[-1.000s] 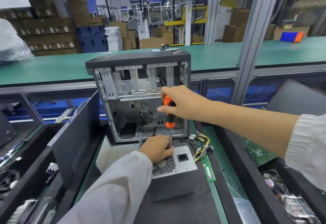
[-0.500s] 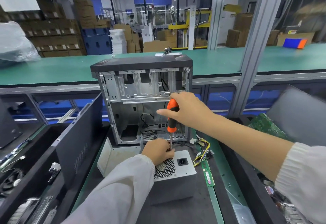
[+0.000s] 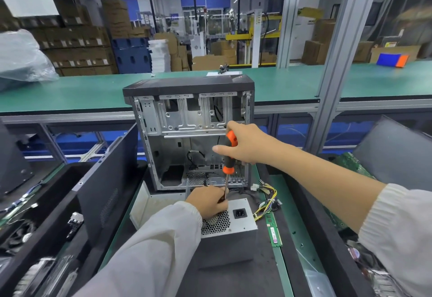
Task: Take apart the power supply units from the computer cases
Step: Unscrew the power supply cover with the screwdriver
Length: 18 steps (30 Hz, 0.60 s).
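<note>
So the computer case stands upright and open at the far end of the worktop, gutted. Just in front of it sits the power supply unit, already out, vent-and-socket face up, cable bundle trailing off right, so its long axis probably runs downward. The left hand, the nearer one, rests curled on the top face, apparently pinching the shaft. The right hand grips the screwdriver, near vertical, tip at the far edge, likely a screw.
</note>
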Available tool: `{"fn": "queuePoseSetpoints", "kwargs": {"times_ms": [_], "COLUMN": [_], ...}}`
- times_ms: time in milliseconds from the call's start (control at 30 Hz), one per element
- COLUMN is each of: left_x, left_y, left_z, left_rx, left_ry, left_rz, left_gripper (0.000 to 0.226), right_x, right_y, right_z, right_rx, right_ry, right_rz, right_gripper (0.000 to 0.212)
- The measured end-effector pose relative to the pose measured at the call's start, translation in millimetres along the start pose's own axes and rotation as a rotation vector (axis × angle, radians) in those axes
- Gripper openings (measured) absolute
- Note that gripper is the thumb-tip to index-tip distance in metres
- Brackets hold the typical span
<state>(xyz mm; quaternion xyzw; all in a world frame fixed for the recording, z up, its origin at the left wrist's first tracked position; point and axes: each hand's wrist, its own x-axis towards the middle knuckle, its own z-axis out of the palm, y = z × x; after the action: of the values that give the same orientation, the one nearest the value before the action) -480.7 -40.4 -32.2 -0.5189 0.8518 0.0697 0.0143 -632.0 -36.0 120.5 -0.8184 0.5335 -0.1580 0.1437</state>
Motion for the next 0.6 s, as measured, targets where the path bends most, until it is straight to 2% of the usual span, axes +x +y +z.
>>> {"fn": "queuePoseSetpoints", "kwargs": {"times_ms": [100, 300, 500, 600], "left_x": [-3, -6, -12, -18], "left_y": [1, 5, 3, -8], "left_z": [0, 2, -3, -10], "left_rx": [-0.04, -0.128, -0.258, -0.412], "left_ry": [0.016, 0.087, 0.201, 0.275], "left_rz": [-0.027, -0.106, -0.125, -0.135], "left_gripper": [0.025, 0.04, 0.047, 0.046], "right_x": [1, 0, -7, -11], "right_y": [-3, -15, -31, -44], "right_z": [8, 17, 7, 1], "right_rx": [0.045, 0.219, 0.242, 0.207], "right_ry": [0.097, 0.109, 0.198, 0.292], "right_rz": [-0.065, -0.095, -0.163, -0.199], "right_gripper": [0.036, 0.029, 0.019, 0.021]}}
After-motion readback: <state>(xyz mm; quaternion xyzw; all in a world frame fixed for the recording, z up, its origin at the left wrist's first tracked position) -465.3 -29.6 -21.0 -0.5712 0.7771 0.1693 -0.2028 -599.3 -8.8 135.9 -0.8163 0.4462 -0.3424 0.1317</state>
